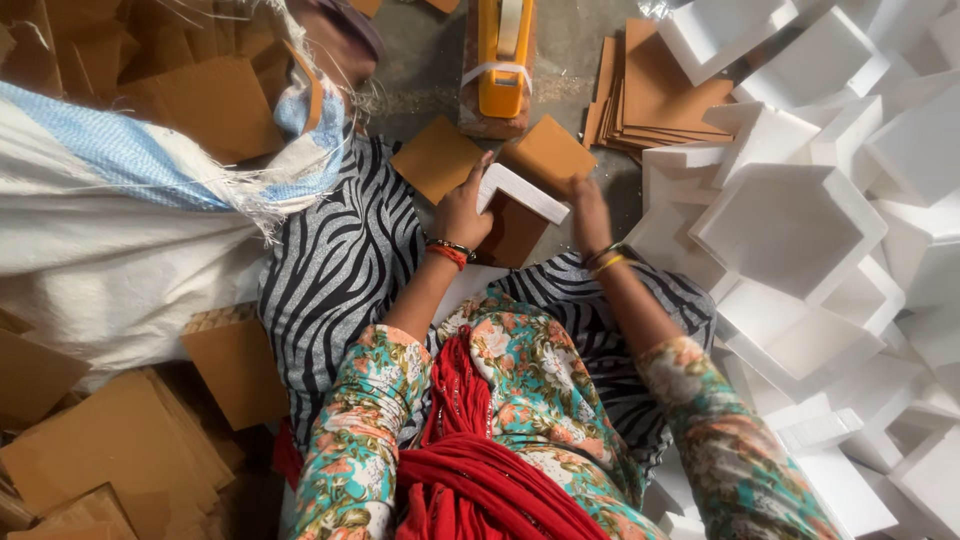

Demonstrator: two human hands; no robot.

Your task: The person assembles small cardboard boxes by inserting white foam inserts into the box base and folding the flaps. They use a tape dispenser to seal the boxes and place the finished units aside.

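Head cam looking straight down at someone sitting on the floor (425,55), two hands out front. One white foam corner piece (522,192), L-shaped, sits between them: the left hand (461,212) is curled around its near end, thumb up against the short leg, and the right hand (590,212) rests fingers-down at its far end, touching it, though I can't tell if that one's really gripping. Under the foam are three brown cardboard squares (548,152), overlapping a bit. One orange tape dispenser (504,52) lies just beyond them, a strip of white tape across it. One neat stack of cardboard sheets (655,92) is off to the right, next to a big heap of white foam trays (790,225), too many to count. Left side is a white woven sack (110,260) with a blue stripe, plus loose cardboard all around it.
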